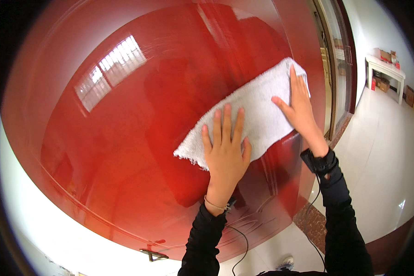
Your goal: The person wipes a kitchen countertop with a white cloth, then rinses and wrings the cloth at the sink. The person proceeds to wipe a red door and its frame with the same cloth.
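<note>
A white terry cloth (258, 110) lies spread flat against a glossy red door panel (124, 138). My left hand (226, 151) rests on the lower left part of the cloth, palm down with fingers spread. On the cloth's upper right part is my right hand (299, 107), flat, its thumb held apart from the fingers. The cloth's left edge is frayed and its upper right corner is folded over. Neither hand has its fingers closed around the cloth. The panel's surface reflects a barred window and a dark shape.
A metal handle (153, 255) sits at the panel's lower edge. To the right are a glass sliding door (341, 62), a white table (386, 67) with boxes on and under it, and a tiled floor (376, 138). Thin black cables hang from both sleeves.
</note>
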`<action>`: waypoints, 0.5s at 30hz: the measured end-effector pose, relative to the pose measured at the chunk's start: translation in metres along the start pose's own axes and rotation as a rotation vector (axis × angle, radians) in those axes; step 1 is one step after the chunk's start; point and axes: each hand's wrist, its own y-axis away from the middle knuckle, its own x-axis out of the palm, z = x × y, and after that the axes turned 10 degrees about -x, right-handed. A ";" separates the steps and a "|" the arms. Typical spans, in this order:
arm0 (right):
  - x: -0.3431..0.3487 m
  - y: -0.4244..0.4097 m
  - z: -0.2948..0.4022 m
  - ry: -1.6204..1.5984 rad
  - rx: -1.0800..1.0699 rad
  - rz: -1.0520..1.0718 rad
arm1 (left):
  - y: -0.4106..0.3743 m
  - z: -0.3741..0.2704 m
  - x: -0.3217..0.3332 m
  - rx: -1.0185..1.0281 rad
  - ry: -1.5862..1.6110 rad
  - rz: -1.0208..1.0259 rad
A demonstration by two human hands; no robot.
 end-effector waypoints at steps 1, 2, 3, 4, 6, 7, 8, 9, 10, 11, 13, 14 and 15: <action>0.004 0.017 -0.002 0.015 0.047 0.034 | 0.009 -0.002 0.003 0.012 0.000 0.042; 0.005 0.033 -0.003 -0.008 0.072 0.036 | 0.018 -0.002 0.006 0.030 -0.012 0.068; 0.004 0.048 -0.003 -0.030 0.096 0.039 | 0.028 -0.005 0.011 0.045 -0.024 0.097; 0.006 0.066 -0.002 -0.057 0.136 0.062 | 0.040 -0.006 0.017 0.054 -0.024 0.132; 0.011 0.099 0.001 -0.063 0.206 0.099 | 0.067 -0.005 0.027 0.068 -0.023 0.173; 0.011 0.114 0.004 -0.093 0.238 0.107 | 0.078 -0.006 0.030 0.080 -0.027 0.204; 0.014 0.132 0.005 -0.058 0.263 0.115 | 0.089 -0.008 0.032 0.093 -0.031 0.234; 0.018 0.152 0.009 -0.064 0.310 0.144 | 0.102 -0.006 0.034 0.104 -0.042 0.271; 0.024 0.175 0.020 -0.076 0.380 0.184 | 0.120 -0.001 0.036 0.109 -0.046 0.306; 0.030 0.197 0.031 -0.082 0.438 0.226 | 0.136 0.003 0.035 0.128 -0.039 0.367; 0.038 0.240 0.046 -0.186 0.551 0.184 | 0.158 0.007 0.036 0.169 -0.012 0.456; 0.037 0.252 0.063 -0.298 0.610 0.166 | 0.173 0.014 0.037 0.192 0.020 0.461; 0.034 0.263 0.081 -0.395 0.668 0.142 | 0.177 0.022 0.029 0.250 0.010 0.515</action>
